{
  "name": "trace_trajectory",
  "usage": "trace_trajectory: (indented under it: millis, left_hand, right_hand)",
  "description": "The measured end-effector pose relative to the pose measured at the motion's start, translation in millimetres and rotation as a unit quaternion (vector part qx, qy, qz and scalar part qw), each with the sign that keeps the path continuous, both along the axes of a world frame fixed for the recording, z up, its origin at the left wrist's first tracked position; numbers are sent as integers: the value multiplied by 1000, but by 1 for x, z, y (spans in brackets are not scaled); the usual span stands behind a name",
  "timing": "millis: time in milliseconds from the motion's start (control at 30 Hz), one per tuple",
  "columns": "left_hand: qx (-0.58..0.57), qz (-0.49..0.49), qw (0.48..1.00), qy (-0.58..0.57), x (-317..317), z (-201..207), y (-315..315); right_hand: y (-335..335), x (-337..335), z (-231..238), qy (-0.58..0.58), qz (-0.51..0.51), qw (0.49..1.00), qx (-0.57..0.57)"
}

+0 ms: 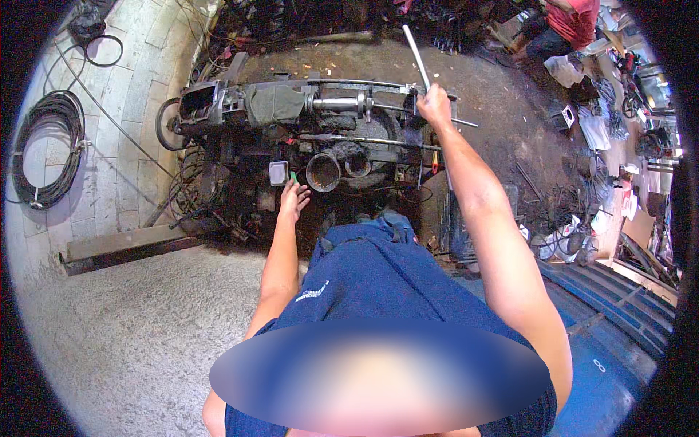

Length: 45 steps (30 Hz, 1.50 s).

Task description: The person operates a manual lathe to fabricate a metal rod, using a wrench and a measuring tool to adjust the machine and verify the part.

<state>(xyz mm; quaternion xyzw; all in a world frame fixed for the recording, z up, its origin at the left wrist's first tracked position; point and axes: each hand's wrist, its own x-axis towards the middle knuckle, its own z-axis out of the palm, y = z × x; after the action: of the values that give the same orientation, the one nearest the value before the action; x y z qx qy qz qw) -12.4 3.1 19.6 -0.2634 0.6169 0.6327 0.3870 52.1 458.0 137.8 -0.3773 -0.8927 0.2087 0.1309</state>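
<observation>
My right hand [435, 106] is closed around the lower end of a long pale metal pipe [416, 54], which slants up and away to the left. It is over the right end of a workbench [218, 135] cluttered with greasy machine parts. My left hand [295, 200] is open with fingers apart, near the bench's front edge. Just beyond its fingertips are a small green object [293, 177] and a square grey-white container [279, 173]. To its right stand two round metal cylinders, the larger one [323, 172] holding small bits. A shiny shaft [338, 104] lies farther back.
A coil of black cable [47, 149] lies on the pale tiles at left. Beyond the bench stretches a dark, stained floor [502, 95] with scattered scraps. A person in a red shirt [575, 25] is at the far right. Bags and boards [641, 226] crowd the right side.
</observation>
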Motion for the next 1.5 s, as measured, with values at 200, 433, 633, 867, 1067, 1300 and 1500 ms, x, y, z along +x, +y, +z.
trace_trajectory:
  millis: [200, 433, 633, 867, 1067, 1300, 1500]
  left_hand:
    - [-4, 9, 1000, 7, 0, -5, 0]
    - [13, 19, 1000, 8, -1, -13, -2]
    - [12, 18, 1000, 15, 0, -12, -2]
    - [14, 14, 1000, 18, 0, -10, -3]
    - [7, 6, 1000, 16, 0, -10, -2]
    - [-8, 8, 1000, 11, 0, -6, 0]
    - [-11, 3, 1000, 11, 0, -4, 1]
  right_hand:
    - [5, -1, -7, -9, 1, 1000, 2]
    - [7, -1, -12, -8, 7, 1000, 10]
    - [7, 2, -9, -11, 4, 1000, 14]
    - [6, 1, -6, -1, 1, 1000, 10]
    - [8, 2, -6, -12, 8, 1000, 5]
    - [8, 5, -4, -28, 9, 1000, 6]
    - [7, 3, -6, 5, -3, 1000, 2]
